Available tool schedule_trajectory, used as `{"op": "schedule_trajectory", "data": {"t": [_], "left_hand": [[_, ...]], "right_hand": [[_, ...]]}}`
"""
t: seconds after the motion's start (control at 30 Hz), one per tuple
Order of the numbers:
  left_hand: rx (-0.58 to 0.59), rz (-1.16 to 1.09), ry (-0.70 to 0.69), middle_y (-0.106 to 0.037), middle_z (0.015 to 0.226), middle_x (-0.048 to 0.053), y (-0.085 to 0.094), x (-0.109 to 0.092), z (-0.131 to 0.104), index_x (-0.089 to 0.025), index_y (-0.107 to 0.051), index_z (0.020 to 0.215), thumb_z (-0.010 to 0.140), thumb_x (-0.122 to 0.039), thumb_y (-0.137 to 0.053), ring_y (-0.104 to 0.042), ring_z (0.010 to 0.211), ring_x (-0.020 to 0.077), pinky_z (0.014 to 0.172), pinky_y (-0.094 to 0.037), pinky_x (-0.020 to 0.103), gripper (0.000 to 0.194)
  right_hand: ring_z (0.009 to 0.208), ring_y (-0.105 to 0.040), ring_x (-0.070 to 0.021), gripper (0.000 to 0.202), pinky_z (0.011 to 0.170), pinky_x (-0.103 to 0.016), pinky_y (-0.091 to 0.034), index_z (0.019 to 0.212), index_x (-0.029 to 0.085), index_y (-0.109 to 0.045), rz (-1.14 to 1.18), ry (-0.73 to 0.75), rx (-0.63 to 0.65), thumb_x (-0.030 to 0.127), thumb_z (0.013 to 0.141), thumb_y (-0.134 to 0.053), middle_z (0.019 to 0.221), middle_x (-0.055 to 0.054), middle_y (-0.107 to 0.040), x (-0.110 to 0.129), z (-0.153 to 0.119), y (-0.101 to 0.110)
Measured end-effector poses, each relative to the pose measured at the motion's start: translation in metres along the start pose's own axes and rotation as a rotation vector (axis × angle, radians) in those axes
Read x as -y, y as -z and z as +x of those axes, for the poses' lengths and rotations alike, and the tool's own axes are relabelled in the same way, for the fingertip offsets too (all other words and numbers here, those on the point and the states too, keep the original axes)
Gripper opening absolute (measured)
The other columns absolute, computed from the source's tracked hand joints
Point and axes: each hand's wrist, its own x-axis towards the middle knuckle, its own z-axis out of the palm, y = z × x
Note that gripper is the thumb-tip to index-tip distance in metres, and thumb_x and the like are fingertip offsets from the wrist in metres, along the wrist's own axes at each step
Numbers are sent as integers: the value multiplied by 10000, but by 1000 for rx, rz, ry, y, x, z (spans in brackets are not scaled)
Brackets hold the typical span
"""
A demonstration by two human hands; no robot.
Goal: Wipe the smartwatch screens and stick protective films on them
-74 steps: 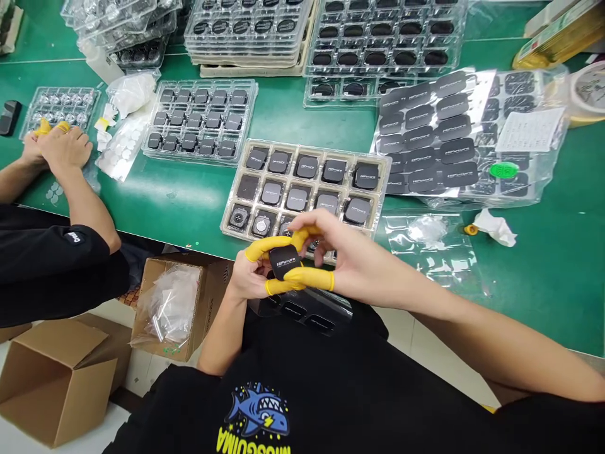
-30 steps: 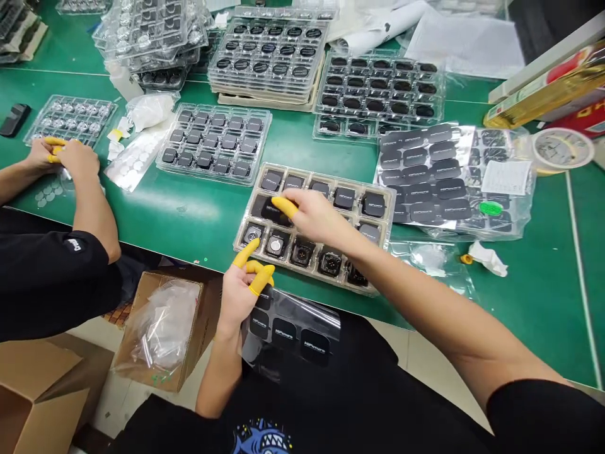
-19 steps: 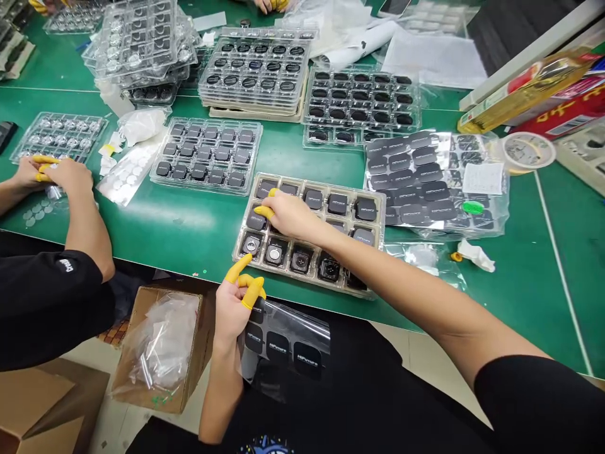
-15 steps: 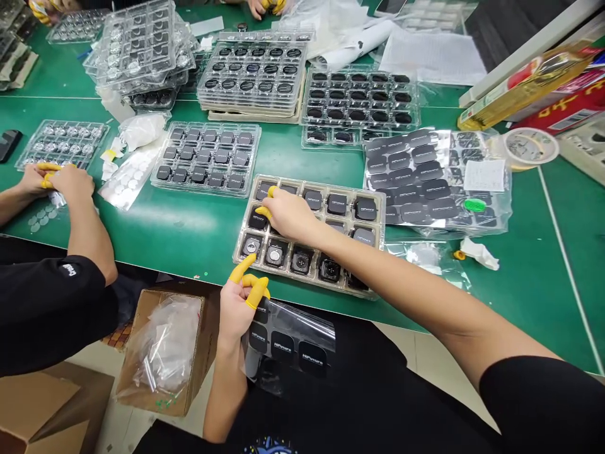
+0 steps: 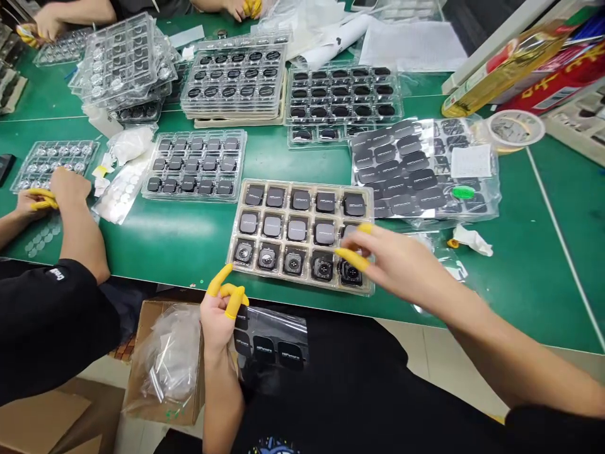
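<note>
head: r hand over tray corner, l hand holds film sheet.

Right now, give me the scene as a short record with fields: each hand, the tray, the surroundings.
left hand: holds clear film sheet of black stickers, below the table edge
right hand: empty, open, over the near right corner of the beige compartment tray of square black watch bodies
tray: near row face down, the rest face up
surface: green table
nearby: co-worker's hands at left
</note>
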Motion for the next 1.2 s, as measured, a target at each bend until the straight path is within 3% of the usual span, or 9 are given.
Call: {"op": "schedule_trajectory", "data": {"t": [0.07,0.17,0.33,0.43,0.63,0.9,1.03,1.13,1.2], "left_hand": [[-14,16,-56,-726,682,-39,-1,-3,3,-204,-765,1467,848,-497,-984,-691,577,109,599,-577,205,719],[42,59,-123,-733,677,-37,-7,-8,7,-207,-773,1455,866,-494,-970,-705,578,112,620,-606,210,684],[283,184,-177,-770,715,-11,-19,-6,6,-201,-811,1378,929,-449,-913,-724,594,121,599,-595,208,523],[328,208,-170,-773,730,-5,-22,0,0,-197,-808,1376,945,-452,-893,-708,594,118,581,-568,207,509],[350,224,-109,-784,776,14,-28,-1,-4,-198,-802,1401,955,-468,-880,-699,642,121,625,-566,222,528],[497,302,-168,-766,762,13,-54,-18,6,-185,-812,1394,978,-511,-840,-530,538,84,515,-435,214,529],[611,447,-272,-762,794,-11,-85,-23,8,-231,-807,1412,982,-481,-843,-399,513,80,551,-434,253,498],[583,542,-353,-710,720,-9,-102,-24,5,-225,-831,1335,932,-487,-891,-483,562,140,607,-479,293,484],[522,585,-365,-675,675,10,-106,-23,3,-212,-854,1207,963,-440,-846,-520,579,177,596,-461,311,334]], "right_hand": [[769,-683,-248,230,552,-316,-355,1113,236,-744,-114,-40,41,362,1109,-552,990,-92,-717,-9,-33,-7],[806,-681,-274,261,505,-321,-281,1158,189,-758,-286,-106,113,348,1116,-555,1036,-140,-698,-3,-52,-18],[824,-657,-261,216,526,-332,-279,1103,142,-730,-363,-84,217,332,1109,-626,1070,-153,-671,16,-38,-14],[917,-690,-298,131,558,-328,-289,1099,162,-692,-342,-90,228,282,1047,-698,1109,-165,-679,16,-28,-9],[685,-638,-259,153,571,-336,-293,1034,268,-553,-53,-110,201,260,980,-696,937,-59,-707,-1,-26,-11],[560,-523,-206,355,567,-310,-354,1309,283,-641,384,-205,50,406,977,-665,670,61,-546,-19,-32,-14],[590,-447,-173,274,566,-303,-359,1056,267,-707,769,-224,-74,522,958,-690,662,57,-476,2,-25,-17],[629,-473,-163,330,578,-302,-407,1088,246,-715,1001,-203,-54,543,947,-731,742,36,-550,31,-21,-21],[662,-499,-162,325,598,-305,-444,1153,241,-720,1076,-175,-30,496,954,-736,808,19,-599,48,-20,-25]]}}
